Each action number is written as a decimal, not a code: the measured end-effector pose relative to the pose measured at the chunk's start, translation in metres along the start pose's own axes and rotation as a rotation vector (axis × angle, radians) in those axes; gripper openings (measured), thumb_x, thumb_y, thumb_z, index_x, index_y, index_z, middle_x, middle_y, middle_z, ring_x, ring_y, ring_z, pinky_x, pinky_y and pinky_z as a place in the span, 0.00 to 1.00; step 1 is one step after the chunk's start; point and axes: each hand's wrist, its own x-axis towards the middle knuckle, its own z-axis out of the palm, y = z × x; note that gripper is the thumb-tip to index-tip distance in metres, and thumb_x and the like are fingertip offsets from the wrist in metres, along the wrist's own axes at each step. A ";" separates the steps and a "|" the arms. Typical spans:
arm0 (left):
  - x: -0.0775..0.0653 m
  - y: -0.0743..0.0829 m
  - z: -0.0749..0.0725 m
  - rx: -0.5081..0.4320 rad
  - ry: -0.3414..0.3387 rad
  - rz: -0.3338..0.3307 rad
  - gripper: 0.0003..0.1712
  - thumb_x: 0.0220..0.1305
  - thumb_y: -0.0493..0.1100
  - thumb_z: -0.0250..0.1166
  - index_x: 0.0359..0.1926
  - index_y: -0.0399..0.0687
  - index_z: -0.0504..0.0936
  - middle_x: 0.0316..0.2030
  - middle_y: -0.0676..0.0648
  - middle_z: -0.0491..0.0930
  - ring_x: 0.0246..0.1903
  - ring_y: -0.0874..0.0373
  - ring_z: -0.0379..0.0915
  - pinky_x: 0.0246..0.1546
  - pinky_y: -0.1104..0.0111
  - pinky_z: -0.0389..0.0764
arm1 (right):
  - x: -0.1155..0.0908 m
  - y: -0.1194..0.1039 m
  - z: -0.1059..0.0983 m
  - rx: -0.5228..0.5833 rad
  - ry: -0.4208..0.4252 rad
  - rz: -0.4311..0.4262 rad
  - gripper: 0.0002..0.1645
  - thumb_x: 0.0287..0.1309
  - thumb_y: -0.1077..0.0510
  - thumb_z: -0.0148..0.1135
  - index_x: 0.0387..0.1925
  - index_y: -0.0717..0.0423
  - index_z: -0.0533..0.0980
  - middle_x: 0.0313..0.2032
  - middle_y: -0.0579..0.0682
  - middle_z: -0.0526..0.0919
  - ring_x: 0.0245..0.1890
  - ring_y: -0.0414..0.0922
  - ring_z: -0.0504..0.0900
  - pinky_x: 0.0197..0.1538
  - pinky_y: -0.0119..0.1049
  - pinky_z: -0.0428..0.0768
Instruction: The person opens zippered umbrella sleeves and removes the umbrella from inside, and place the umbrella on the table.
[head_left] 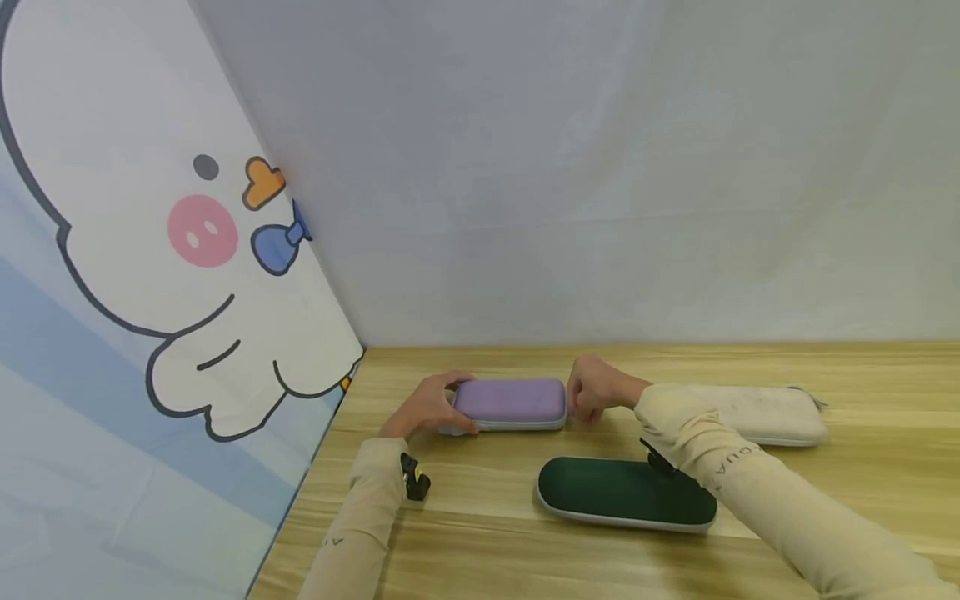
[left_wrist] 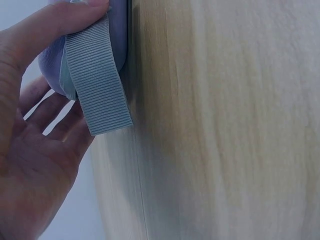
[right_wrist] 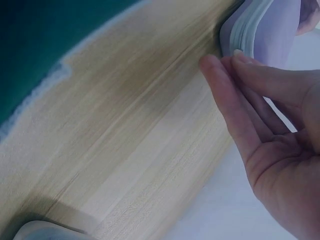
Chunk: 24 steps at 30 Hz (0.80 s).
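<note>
A purple hard-shell zip case (head_left: 510,400) with a pale zipper band lies near the back of the wooden table. My left hand (head_left: 429,406) grips its left end, the thumb in front and the fingers behind. Under that thumb, a ribbed grey-green strap (left_wrist: 100,80) hangs from the case's end in the left wrist view. At the opposite end, my right hand (head_left: 596,389) pinches with thumb and forefinger at the zipper (right_wrist: 245,30). Any pull tab between those fingertips is hidden. The lid appears closed.
A dark green long case (head_left: 622,493) lies in front, partly under the right forearm. To the right is a cream case (head_left: 772,414), its left part hidden by the sleeve. A pale wall stands behind the table (head_left: 465,533); a cartoon-printed panel (head_left: 135,250) borders its left.
</note>
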 end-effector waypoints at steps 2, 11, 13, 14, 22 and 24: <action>-0.001 0.001 0.000 -0.006 0.000 -0.003 0.47 0.31 0.43 0.83 0.59 0.55 0.75 0.53 0.47 0.72 0.49 0.51 0.70 0.46 0.59 0.76 | -0.001 -0.001 0.001 -0.002 -0.007 0.001 0.12 0.39 0.80 0.55 0.14 0.68 0.81 0.12 0.55 0.78 0.11 0.41 0.70 0.20 0.44 0.78; -0.002 0.001 0.001 0.002 0.001 0.000 0.46 0.30 0.42 0.83 0.58 0.54 0.75 0.54 0.47 0.72 0.49 0.49 0.72 0.45 0.60 0.77 | -0.002 -0.006 0.004 -0.013 -0.012 0.029 0.13 0.39 0.80 0.54 0.16 0.69 0.81 0.14 0.56 0.81 0.14 0.47 0.79 0.20 0.39 0.80; -0.002 0.001 0.001 -0.002 -0.002 -0.001 0.46 0.31 0.42 0.83 0.58 0.54 0.75 0.54 0.47 0.72 0.49 0.49 0.72 0.45 0.60 0.77 | -0.001 -0.007 0.005 -0.027 -0.012 0.036 0.13 0.39 0.79 0.54 0.15 0.68 0.81 0.14 0.55 0.81 0.14 0.48 0.80 0.20 0.39 0.80; -0.002 0.000 0.001 -0.004 -0.003 -0.002 0.46 0.31 0.42 0.83 0.58 0.55 0.75 0.54 0.47 0.72 0.49 0.49 0.72 0.45 0.60 0.77 | 0.000 -0.008 0.006 -0.030 -0.010 0.044 0.13 0.39 0.79 0.54 0.15 0.68 0.82 0.14 0.55 0.81 0.14 0.48 0.80 0.20 0.39 0.80; -0.004 0.002 0.000 0.008 0.003 0.002 0.46 0.30 0.42 0.83 0.57 0.55 0.76 0.53 0.48 0.73 0.50 0.51 0.71 0.46 0.60 0.76 | 0.000 -0.013 0.008 -0.067 -0.008 0.066 0.12 0.39 0.79 0.56 0.13 0.66 0.81 0.14 0.53 0.80 0.13 0.46 0.80 0.19 0.37 0.80; -0.004 0.003 -0.001 0.026 0.006 0.006 0.46 0.29 0.43 0.84 0.57 0.55 0.76 0.53 0.48 0.73 0.50 0.52 0.70 0.46 0.60 0.75 | 0.000 -0.015 0.009 -0.058 -0.008 0.079 0.12 0.39 0.79 0.57 0.13 0.66 0.81 0.14 0.53 0.80 0.14 0.46 0.81 0.19 0.37 0.80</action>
